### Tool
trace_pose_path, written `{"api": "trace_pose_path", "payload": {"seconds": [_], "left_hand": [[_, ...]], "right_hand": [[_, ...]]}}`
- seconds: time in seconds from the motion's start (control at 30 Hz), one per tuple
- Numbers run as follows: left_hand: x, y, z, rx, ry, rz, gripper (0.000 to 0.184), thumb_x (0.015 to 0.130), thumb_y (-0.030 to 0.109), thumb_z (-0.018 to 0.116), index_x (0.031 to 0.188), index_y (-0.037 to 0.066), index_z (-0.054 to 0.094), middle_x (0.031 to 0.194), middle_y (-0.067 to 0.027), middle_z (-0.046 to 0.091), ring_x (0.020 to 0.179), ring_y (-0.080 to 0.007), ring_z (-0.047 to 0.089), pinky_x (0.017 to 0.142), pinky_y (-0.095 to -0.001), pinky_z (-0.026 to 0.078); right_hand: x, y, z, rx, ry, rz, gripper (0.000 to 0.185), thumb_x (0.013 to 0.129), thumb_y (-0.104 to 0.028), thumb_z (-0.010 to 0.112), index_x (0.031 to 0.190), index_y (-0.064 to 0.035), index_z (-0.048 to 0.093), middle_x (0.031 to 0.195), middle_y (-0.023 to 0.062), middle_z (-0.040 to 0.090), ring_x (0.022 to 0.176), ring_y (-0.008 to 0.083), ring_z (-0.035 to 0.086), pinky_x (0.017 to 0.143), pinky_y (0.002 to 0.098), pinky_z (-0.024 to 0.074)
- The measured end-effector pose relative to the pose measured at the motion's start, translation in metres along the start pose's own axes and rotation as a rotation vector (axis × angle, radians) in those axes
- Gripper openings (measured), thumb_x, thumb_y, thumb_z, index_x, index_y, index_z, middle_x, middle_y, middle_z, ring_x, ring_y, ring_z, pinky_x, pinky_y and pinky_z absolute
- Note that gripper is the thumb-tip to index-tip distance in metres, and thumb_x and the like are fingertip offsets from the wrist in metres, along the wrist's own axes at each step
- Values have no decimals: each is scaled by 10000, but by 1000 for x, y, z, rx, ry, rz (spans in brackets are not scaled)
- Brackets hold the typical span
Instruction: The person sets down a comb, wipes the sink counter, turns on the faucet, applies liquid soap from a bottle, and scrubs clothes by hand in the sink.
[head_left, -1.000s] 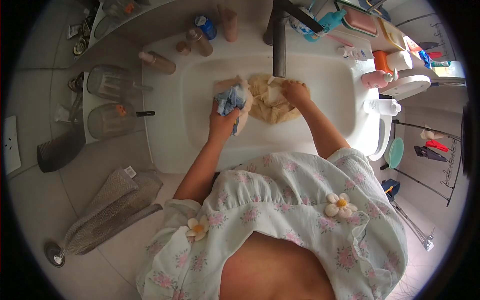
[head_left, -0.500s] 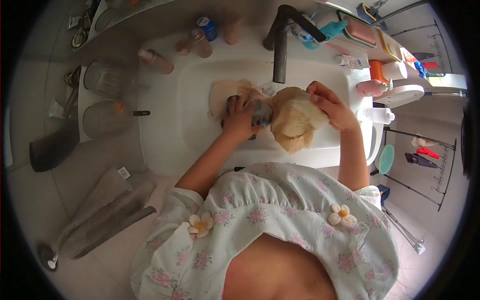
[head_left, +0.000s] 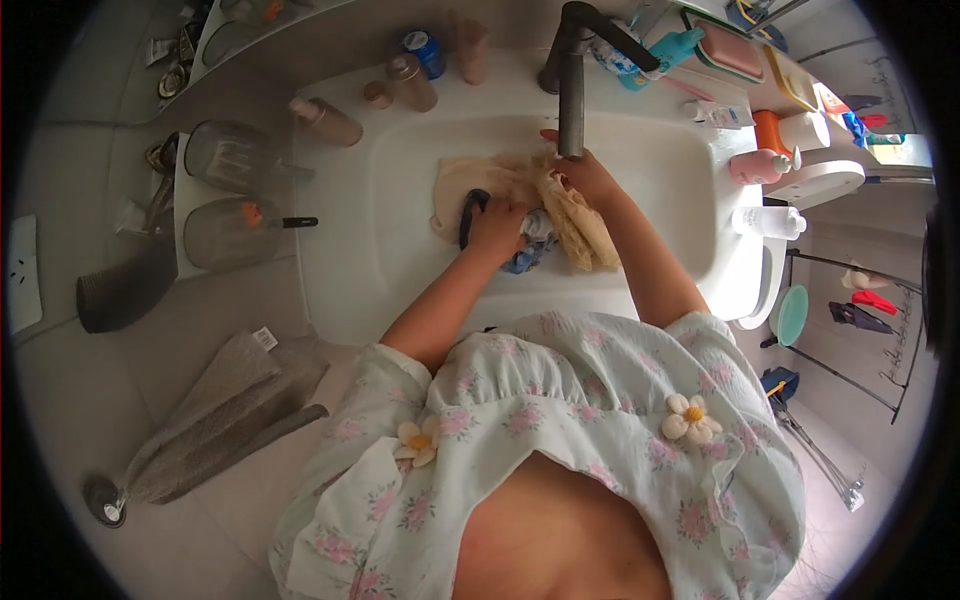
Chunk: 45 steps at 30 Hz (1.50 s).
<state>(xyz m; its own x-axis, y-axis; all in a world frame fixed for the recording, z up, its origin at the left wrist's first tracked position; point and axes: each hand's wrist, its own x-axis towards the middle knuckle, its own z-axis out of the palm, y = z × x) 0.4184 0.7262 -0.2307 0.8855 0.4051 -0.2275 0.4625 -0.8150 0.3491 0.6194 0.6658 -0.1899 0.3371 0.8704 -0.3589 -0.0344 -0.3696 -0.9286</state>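
My left hand (head_left: 497, 230) presses into a bunched blue and dark cloth (head_left: 523, 262) in the white sink (head_left: 385, 270), its fingers curled over it. A pale grey-white fold shows beside that hand. My right hand (head_left: 590, 180) is under the dark faucet (head_left: 570, 110), closed on a crumpled beige cloth (head_left: 580, 232) that hangs toward the sink's front. Another spread of beige fabric (head_left: 455, 185) lies flat behind and left of my left hand; whether it joins the cloth in my right hand, I cannot tell.
Along the back rim stand a pump bottle (head_left: 325, 122), a brown bottle (head_left: 412, 85) and a blue can (head_left: 425, 55). At the right are a tube (head_left: 722, 115), a pink bottle (head_left: 758, 167) and a white bottle (head_left: 768, 222). A grey towel (head_left: 215, 415) hangs at left.
My right hand has moved left and back, from the sink's right side to under the faucet. The beige cloth has gone from puffed out to collapsed and hanging. My left hand stays on the blue cloth.
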Motion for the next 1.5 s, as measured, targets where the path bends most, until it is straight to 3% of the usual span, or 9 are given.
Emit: {"api": "trace_pose_path", "payload": {"seconds": [0.23, 0.33, 0.47, 0.53, 0.67, 0.73, 1.2, 1.4, 1.5], "left_hand": [[-33, -25, 0, -107, -415, -43, 399, 696, 263, 688, 1052, 100, 614, 986, -130, 659, 949, -308, 626, 892, -419, 449], [-37, -29, -31, -121, -617, -43, 432, 678, 279, 716, 1064, 112, 617, 1025, -165, 641, 973, -341, 603, 861, -407, 465], [-23, -9, -30, -187, 118, 138, 410, 780, 351, 637, 1077, 71, 601, 967, -173, 638, 946, -333, 608, 858, -395, 473], [14, 9, -16, -510, 390, 39, 390, 841, 343, 577, 1122, 74, 572, 1043, -172, 609, 1002, -300, 587, 863, -402, 468], [49, 15, -23, -1512, -279, -497, 413, 893, 366, 522, 1183, 71, 520, 1159, -137, 561, 1054, -242, 554, 870, -375, 463], [48, 17, -13, -2302, -426, -463, 419, 909, 387, 508, 1177, 64, 509, 1132, -109, 569, 1016, -210, 565, 856, -358, 466], [31, 21, -22, -1324, 229, -426, 443, 929, 360, 504, 1164, -16, 510, 1147, -140, 568, 1052, -233, 538, 928, -342, 404], [11, 76, 2, -1422, 306, -439, 350, 929, 314, 445, 1037, 7, 576, 1040, -176, 605, 974, -282, 568, 869, -390, 435], [-7, 107, 1, -1435, 598, -456, 295, 908, 255, 451, 969, 7, 598, 1002, -218, 599, 941, -352, 566, 822, -427, 434]], "right_hand": [[21, 9, 11, -367, 91, -301, 454, 823, -31, 507, 1263, -142, 520, 1128, 67, 571, 848, 109, 533, 740, 240, 438], [8, 1, -6, -189, 55, 17, 447, 825, -20, 490, 1255, -130, 528, 1187, 65, 564, 836, 99, 512, 751, 235, 426], [-18, -28, -1, 97, 52, 105, 463, 829, -34, 490, 1285, -118, 502, 1059, 30, 572, 789, 87, 483, 722, 227, 416], [-23, -17, 1, 187, 10, 109, 481, 838, -39, 488, 1310, -128, 481, 990, 13, 560, 778, 80, 471, 713, 220, 409], [-14, 17, 12, 103, 14, -82, 555, 854, -38, 485, 1385, -164, 382, 911, 0, 531, 795, 67, 471, 722, 215, 407], [-17, 16, 16, 106, 56, -54, 581, 858, -43, 489, 1405, -168, 341, 911, 2, 537, 803, 63, 475, 732, 219, 413], [-78, -30, 6, 19, 283, 34, 380, 874, -94, 530, 1253, -111, 509, 856, -11, 549, 688, 60, 496, 563, 194, 414], [-124, -16, 9, 68, 122, 83, 351, 947, -229, 494, 1266, -85, 493, 1038, 21, 589, 870, 64, 556, 665, 200, 454], [-147, -11, 12, -35, 34, 166, 377, 952, -308, 492, 1256, -85, 498, 913, -53, 570, 644, 5, 451, 499, 152, 325]]}}
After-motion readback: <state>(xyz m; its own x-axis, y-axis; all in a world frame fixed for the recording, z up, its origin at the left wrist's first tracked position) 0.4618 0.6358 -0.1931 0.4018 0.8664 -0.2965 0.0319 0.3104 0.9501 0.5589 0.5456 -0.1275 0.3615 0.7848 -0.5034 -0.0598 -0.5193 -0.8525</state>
